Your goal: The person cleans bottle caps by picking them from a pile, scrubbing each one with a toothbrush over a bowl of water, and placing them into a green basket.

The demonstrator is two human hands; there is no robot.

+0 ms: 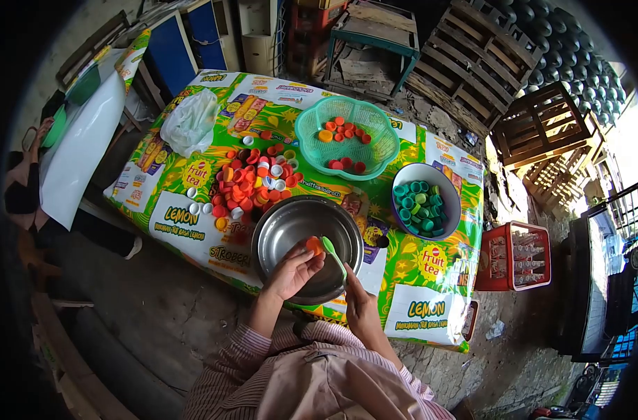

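A big printed sheet (193,222) with lemon and fruit tea words covers the ground in the middle of the frame. Wooden pallets (473,59) stand at the upper right. A red crate (513,256) with bottles is just beside the right edge of the sheet.

On the sheet, at the lower centre, sits a steel bowl (284,231). Above it, in the upper centre, is a green basket (347,136) with some red and orange caps inside. To the right of the steel bowl is a white bowl (441,183) full of green caps (417,206). At the left of the steel bowl, and touching its rim, lies a pile of caps (252,183), mostly red, with some white and orange ones. A white plastic bag (191,122) lies in the upper left part of the sheet.

The person is at the bottom of the frame, in a striped sleeve (228,364). The left hand (291,273) is over the near part of the steel bowl, and its fingers grip an orange cap (313,244) at the fingertips. The right hand (357,304) is at the near rim of the bowl, closed around the handle of a green tool (333,252). The tip of the tool is just beside the orange cap; I cannot tell if they touch.
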